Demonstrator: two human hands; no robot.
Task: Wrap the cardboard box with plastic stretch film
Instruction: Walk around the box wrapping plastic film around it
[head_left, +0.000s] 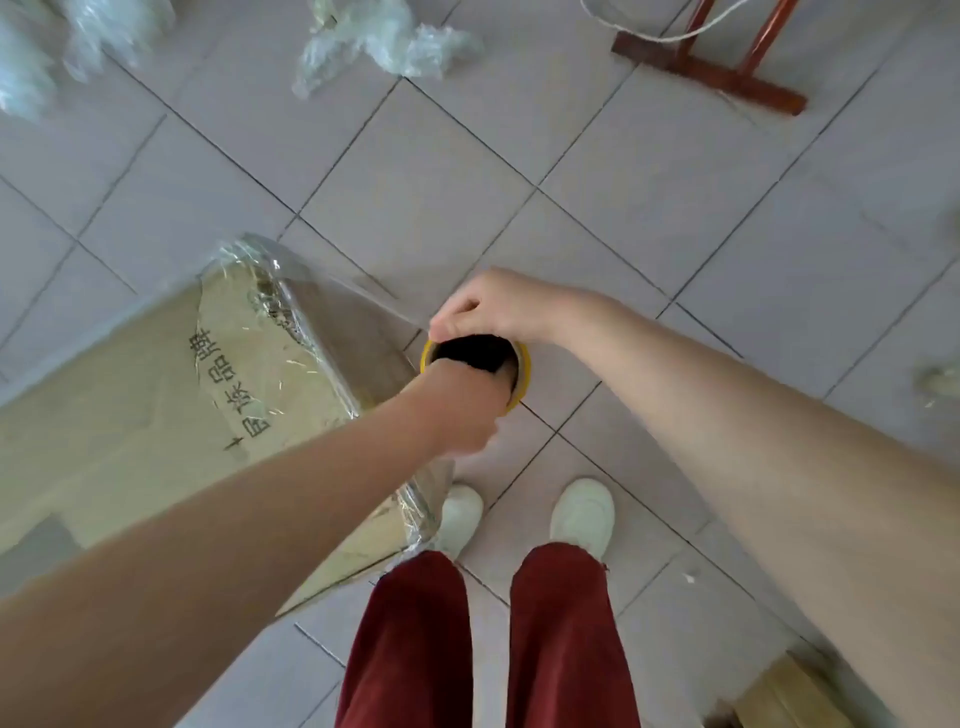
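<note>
1. Head view: the left hand (462, 410) is hooked over the near rim of the roll (523, 371). Its fingers go down into the dark hollow middle, so how far they curl cannot be seen.
2. The right hand (498, 306) is curled over the far rim of the same roll, thumb and fingertips pinching the edge. Both hands are clamped on it.
3. The roll is seen end-on, a yellow ring round a black hole, so its long axis stands upright above the floor (623, 208).
4. A sheet of film (353, 317) runs taut from the roll, leftward and away, to the far corner of the cardboard box (130, 405).
5. The box lies on the floor just left of both hands, its length running off to the left edge of the frame. Only the end nearest the hands is covered in film, and the left hand is the nearer one.
6. I judge the next pass depends on carrying the upright roll round the box corner by the shoes (582, 514).
7. The box is shut and its contents are hidden.
8. Crumpled film (389, 41) and a wooden stand (727, 78) lie well apart at the far side.
</note>
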